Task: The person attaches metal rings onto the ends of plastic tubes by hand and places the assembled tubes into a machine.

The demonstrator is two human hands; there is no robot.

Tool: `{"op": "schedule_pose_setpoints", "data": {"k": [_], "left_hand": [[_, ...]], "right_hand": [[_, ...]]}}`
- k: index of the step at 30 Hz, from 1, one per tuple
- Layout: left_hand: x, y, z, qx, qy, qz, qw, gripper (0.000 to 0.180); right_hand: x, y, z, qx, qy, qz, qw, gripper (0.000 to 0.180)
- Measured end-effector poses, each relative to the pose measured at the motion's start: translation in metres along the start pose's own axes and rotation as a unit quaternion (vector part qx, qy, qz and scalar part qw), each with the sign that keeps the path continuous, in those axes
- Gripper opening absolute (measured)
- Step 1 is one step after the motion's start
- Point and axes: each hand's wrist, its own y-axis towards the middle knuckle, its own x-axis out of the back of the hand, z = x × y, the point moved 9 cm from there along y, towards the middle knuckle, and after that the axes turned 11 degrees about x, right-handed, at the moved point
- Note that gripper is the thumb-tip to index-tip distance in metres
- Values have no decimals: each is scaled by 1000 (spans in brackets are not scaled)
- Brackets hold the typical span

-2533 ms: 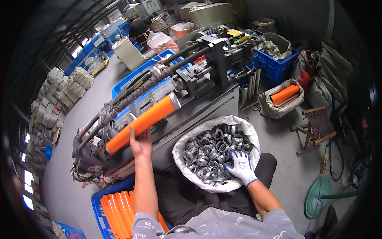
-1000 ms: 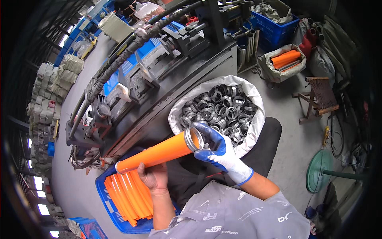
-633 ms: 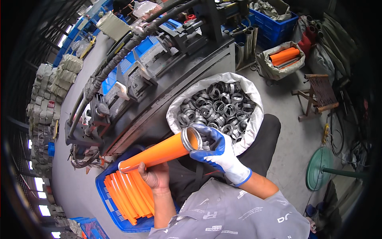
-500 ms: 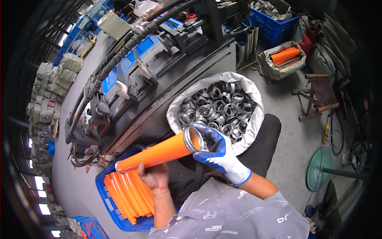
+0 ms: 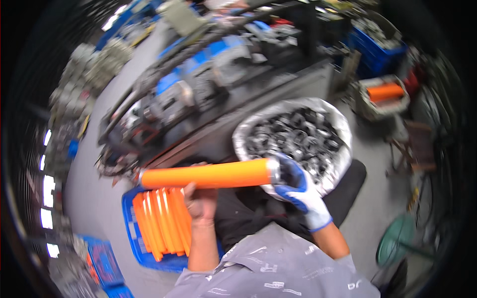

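Observation:
An orange tube lies nearly level across my lap. My bare left hand is closed round it from below, left of its middle. A silver metal ring sits at the tube's right end. My right hand, in a blue and white glove, is closed at that ring; its fingertips are partly hidden and blurred. Beyond the right hand stands a white sack holding several loose metal rings. Below the tube's left part, a blue crate holds several more orange tubes.
A dark metal workbench with machine parts runs across beyond the tube. At the right are a sack with orange tubes, a blue crate, a small wooden stool and a green round base. Another blue crate stands lower left.
The tube has swung from a slant to nearly level, its ringed end now pointing right. Both hands stay on it. The whole view has shifted and is blurred.

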Motion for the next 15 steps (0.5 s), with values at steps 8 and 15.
{"op": "schedule_pose_setpoints", "data": {"k": [8, 15], "left_hand": [[-42, -12, 9, -68, 391, -50, 917, 68], [-58, -25, 16, -57, 440, 7, 896, 67]], "right_hand": [[25, -34, -87, -116, -58, -1, 992, 56], [37, -61, -174, -215, 59, 3, 975, 60]]}}
